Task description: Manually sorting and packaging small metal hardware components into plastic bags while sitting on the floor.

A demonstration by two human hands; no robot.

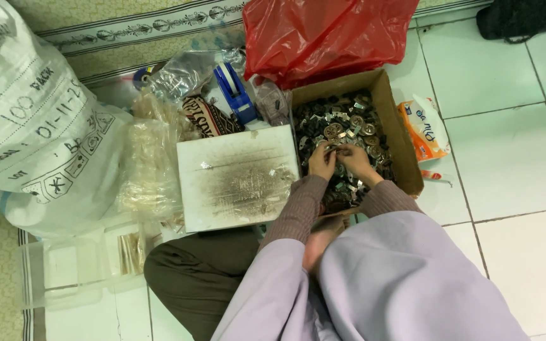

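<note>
A person sitting on the tiled floor [513,158] is pinching small metal parts [335,149] with both the left hand [321,161] and right hand [352,158] over a cardboard box [392,110] of parts, where loose pieces are likely slipping and scattering.

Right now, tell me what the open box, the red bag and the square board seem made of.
Open box: brown cardboard, matte, with folded flaps. Red bag: thin plastic film, glossy and crinkled. Square board: pale, flat and stiff, smudged dark; the material is unclear. Both hands work small, seemingly metal, shiny parts.
</note>
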